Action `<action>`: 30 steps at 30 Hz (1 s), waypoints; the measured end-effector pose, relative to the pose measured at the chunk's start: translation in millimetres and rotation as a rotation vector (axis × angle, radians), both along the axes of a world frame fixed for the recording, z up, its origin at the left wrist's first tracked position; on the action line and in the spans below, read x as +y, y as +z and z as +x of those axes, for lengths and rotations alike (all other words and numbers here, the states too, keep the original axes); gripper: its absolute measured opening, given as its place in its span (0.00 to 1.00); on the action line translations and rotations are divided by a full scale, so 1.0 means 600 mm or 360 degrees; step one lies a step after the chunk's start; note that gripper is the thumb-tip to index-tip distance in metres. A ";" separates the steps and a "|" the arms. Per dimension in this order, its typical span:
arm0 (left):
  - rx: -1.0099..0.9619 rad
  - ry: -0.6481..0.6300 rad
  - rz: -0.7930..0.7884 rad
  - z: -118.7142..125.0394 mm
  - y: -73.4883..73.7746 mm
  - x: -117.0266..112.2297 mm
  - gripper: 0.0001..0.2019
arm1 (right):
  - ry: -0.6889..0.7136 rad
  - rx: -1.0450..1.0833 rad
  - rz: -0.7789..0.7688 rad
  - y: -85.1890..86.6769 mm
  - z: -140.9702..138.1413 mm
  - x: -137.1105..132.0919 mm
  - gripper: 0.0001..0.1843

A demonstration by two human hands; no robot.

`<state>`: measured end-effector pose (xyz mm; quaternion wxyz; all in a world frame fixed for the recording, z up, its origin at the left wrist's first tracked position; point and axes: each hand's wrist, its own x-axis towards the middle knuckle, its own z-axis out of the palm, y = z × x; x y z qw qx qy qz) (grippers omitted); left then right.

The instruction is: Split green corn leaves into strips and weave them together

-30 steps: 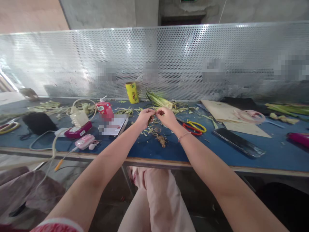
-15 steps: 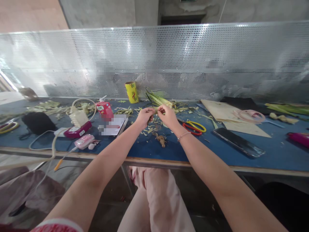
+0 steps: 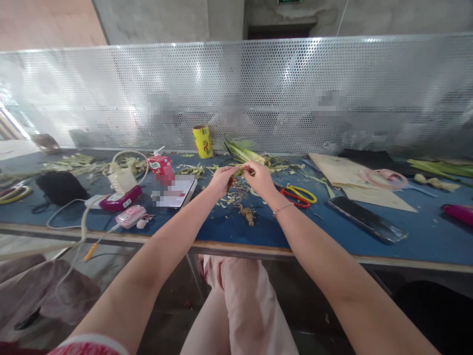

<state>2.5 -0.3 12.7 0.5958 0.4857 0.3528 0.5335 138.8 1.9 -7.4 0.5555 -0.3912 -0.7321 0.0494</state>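
From here I see the left hand pinching a green stem. The stem points to three o'clock, toward the right hand, its bent fingers close by; whether they pinch, I can't tell.

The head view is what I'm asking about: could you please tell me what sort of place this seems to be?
Probably a shared workroom: there is a long blue table strewn with plant scraps, scissors with red and yellow handles, and a perforated metal screen along the far side.
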 end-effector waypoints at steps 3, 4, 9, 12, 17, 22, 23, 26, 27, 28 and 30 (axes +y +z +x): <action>0.0068 0.0019 0.0036 0.000 -0.001 0.000 0.06 | -0.0007 0.0029 -0.0037 0.000 -0.001 0.001 0.08; 0.0076 0.0023 0.0048 0.000 -0.002 0.001 0.05 | -0.0010 0.0041 -0.0062 0.000 -0.001 0.002 0.08; 0.0063 0.0033 0.0094 0.001 -0.004 0.003 0.04 | -0.0042 0.0093 -0.0169 0.003 -0.003 0.001 0.07; 0.0077 0.0036 0.0106 0.001 -0.004 0.003 0.04 | -0.0029 0.0107 -0.0223 0.004 -0.003 0.000 0.06; 0.0128 0.0067 0.0132 0.001 -0.006 0.004 0.05 | -0.0011 0.0066 -0.0207 0.001 -0.001 0.004 0.04; 0.0147 0.0059 0.0130 0.001 -0.004 0.002 0.06 | 0.0003 0.0044 -0.0159 -0.006 0.001 0.015 0.01; 0.0146 0.0067 0.0127 0.001 -0.003 0.001 0.07 | -0.0008 0.0037 -0.0147 -0.007 0.001 0.016 0.01; 0.0159 0.0094 0.0133 0.002 -0.003 0.001 0.07 | -0.0009 0.0027 -0.0144 -0.007 -0.001 0.014 0.01; 0.0166 0.0100 0.0146 0.002 -0.003 0.001 0.07 | 0.0004 0.0031 -0.0152 -0.006 -0.002 0.012 0.01; 0.0173 0.0107 0.0162 0.002 -0.004 0.001 0.07 | 0.0020 0.0034 -0.0164 -0.004 -0.003 0.009 0.02; 0.0185 0.0123 0.0199 0.002 -0.005 0.002 0.07 | 0.0054 0.0037 -0.0191 0.001 -0.005 0.003 0.03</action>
